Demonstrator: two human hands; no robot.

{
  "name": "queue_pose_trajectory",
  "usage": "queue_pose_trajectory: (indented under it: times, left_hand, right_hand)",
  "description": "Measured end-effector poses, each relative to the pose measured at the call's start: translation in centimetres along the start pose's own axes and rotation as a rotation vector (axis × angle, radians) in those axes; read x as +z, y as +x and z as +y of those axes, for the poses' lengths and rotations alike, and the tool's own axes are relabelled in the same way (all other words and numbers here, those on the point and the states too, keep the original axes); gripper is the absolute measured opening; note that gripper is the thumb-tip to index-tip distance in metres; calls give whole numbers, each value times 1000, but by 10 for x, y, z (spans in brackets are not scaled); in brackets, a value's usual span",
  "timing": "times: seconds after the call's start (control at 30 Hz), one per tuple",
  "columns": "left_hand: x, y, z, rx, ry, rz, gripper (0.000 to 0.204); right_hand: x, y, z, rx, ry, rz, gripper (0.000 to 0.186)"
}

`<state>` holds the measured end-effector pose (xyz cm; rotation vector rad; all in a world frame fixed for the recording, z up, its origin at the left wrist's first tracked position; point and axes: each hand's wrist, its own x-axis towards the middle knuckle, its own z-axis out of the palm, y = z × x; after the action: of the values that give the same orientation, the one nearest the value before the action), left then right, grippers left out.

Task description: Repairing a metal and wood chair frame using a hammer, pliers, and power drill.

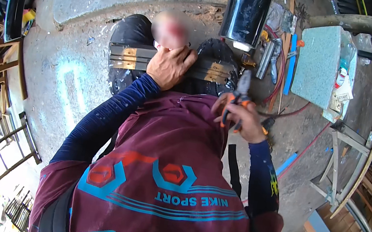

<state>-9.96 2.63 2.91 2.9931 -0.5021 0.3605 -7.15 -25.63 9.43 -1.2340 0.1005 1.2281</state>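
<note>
A dark grooved strip (pixel 134 57) with tan patches lies across my dark-trousered knees. My left hand (pixel 168 66) rests over it, fingers curled at a small pale object that is mostly hidden under a blurred reddish patch (pixel 170 29), so I cannot make out what it grips. Right of my lap, my right hand (pixel 245 118) is closed round pliers (pixel 238 100) with orange and black handles, their metal head pointing up.
A black cylinder (pixel 246 8) stands ahead. To the right are metal tools (pixel 266 60), hoses, a blue strip (pixel 291 65), a pale speckled block (pixel 319 67) and metal frames (pixel 344 167). Wooden and metal racks (pixel 2 65) line the left; a low concrete step (pixel 90 11) crosses the back.
</note>
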Motion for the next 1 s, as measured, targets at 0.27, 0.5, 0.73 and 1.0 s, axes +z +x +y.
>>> queue_pose_trajectory:
  times: [0.27, 0.5, 0.73, 1.0]
  left_hand:
    - [-1, 2, -5, -28, 5, -128, 60]
    - [-5, -3, -2, -32, 16, -101, 59]
    - [-5, -3, -3, -28, 27, -90, 56]
    - [-4, -7, -3, -38, 12, -64, 53]
  right_hand:
    - [-6, -1, -50, -422, -156, 155, 55]
    - [-18, 5, -88, -352, -237, 88, 62]
    - [-14, 36, -95, 157, -961, 280, 48]
    - [7, 51, -72, -129, -1898, 401, 37]
